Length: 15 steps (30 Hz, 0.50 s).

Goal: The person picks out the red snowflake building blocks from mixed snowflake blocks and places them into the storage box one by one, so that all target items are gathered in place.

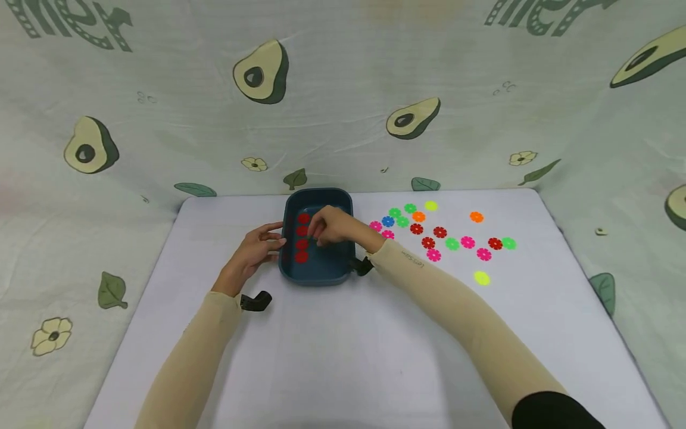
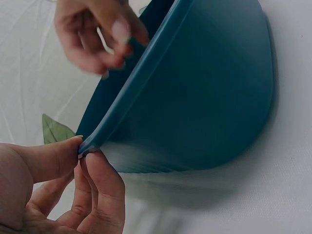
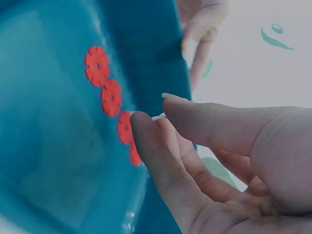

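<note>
A dark blue plastic tray [image 1: 327, 271] stands at the back middle of the white table. On its floor, along the left side, several red notched discs [image 1: 302, 244] lie in a row. My left hand [image 1: 253, 253] pinches the tray's left rim [image 2: 122, 100] between thumb and fingers. Over the inside of the tray hovers my right hand [image 1: 334, 227], close to the red discs. In the right wrist view its thumb and index fingertip are slightly apart, fingers loosely bent, with no disc visible between them.
To the tray's right, loose notched discs lie scattered: pink [image 1: 468, 242], green [image 1: 452, 243], orange [image 1: 476, 217], yellow [image 1: 482, 278], a blue one [image 1: 388, 221] and dark red ones [image 1: 440, 232]. A cloth printed with avocados [image 1: 261, 72] hangs behind the table [image 1: 321, 357].
</note>
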{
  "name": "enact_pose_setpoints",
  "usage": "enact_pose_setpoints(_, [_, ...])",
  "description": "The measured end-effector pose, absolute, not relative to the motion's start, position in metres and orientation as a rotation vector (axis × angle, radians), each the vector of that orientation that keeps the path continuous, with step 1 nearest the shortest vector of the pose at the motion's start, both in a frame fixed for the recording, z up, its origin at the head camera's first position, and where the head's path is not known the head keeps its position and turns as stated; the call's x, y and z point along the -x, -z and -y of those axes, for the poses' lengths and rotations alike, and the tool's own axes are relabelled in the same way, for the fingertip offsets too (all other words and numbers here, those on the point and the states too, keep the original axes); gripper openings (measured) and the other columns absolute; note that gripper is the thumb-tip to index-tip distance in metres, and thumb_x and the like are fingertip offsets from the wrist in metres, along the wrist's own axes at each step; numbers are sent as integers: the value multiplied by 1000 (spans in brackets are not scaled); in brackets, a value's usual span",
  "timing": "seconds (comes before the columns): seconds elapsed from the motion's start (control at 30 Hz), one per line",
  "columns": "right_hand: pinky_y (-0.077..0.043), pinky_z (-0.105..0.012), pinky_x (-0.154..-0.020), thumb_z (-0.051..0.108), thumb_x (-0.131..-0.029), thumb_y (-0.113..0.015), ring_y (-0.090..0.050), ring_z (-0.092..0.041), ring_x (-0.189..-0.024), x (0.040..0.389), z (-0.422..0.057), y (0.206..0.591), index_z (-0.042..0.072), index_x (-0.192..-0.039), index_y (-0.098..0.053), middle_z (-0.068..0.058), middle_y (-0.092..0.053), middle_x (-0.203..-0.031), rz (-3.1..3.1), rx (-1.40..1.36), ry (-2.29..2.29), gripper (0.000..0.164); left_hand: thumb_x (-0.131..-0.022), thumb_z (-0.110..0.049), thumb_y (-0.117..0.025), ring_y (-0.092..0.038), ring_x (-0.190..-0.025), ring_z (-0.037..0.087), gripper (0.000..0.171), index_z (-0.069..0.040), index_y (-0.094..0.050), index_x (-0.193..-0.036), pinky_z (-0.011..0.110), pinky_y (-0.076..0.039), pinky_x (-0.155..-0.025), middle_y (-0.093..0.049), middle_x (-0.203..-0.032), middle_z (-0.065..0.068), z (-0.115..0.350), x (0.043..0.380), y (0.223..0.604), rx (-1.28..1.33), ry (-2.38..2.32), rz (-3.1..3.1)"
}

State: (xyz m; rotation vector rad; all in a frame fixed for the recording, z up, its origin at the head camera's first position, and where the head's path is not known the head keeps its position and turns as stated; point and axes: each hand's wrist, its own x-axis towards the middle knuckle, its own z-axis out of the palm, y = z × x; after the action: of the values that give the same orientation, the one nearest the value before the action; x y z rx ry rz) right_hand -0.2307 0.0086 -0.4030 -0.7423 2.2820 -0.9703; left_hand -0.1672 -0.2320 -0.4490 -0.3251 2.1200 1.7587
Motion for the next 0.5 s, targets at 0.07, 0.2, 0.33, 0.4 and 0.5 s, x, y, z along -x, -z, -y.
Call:
enact_pose_setpoints(0.07, [-58, -28, -78, -9, -90, -76, -70, -22, -89, 229, -19, 398, -5, -113, -76, -14, -74, -101, -2287, 751, 994, 24, -107, -8, -63, -64, -94, 9, 62, -10, -40, -164, 25, -55, -82, -52, -128, 9, 232, 167, 449, 324, -1757, -2125])
enact_pose_setpoints(0.2, [-58, -29, -79, -10, -89, -75, -70, -23, -88, 229, -42, 395, -4, -112, -76, -14, -73, -100, -2304, 741, 1034, 25, -107, -8, -63, -64, -93, 9, 62, -10, -39, -164, 24, -55, -80, -52, -128, 10, 233, 166, 449, 321, -1757, -2126])
enact_pose_setpoints(0.33, [-59, -30, -81, -10, -89, -75, -72, -24, -90, 227, -65, 395, -4, -113, -76, -14, -71, -102, -2311, 643, 1085, 24, -107, -9, -64, -64, -94, 10, 63, -11, -39, -164, 23, -54, -79, -52, -132, 11, 232, 166, 449, 323, -1751, -2121])
enact_pose_setpoints(0.4, [-60, -30, -80, -11, -90, -75, -72, -26, -92, 225, -76, 395, -5, -114, -75, -15, -71, -103, -2312, 599, 1109, 25, -107, -9, -64, -63, -95, 11, 63, -12, -39, -164, 23, -54, -79, -51, -133, 11, 231, 166, 448, 327, -1749, -2118])
enact_pose_setpoints(0.5, [-58, -27, -76, -11, -91, -74, -71, -26, -90, 222, -93, 395, -7, -115, -74, -15, -69, -102, -2325, 545, 1134, 25, -107, -10, -63, -63, -95, 11, 63, -12, -38, -165, 23, -54, -79, -50, -135, 12, 230, 166, 447, 325, -1746, -2119])
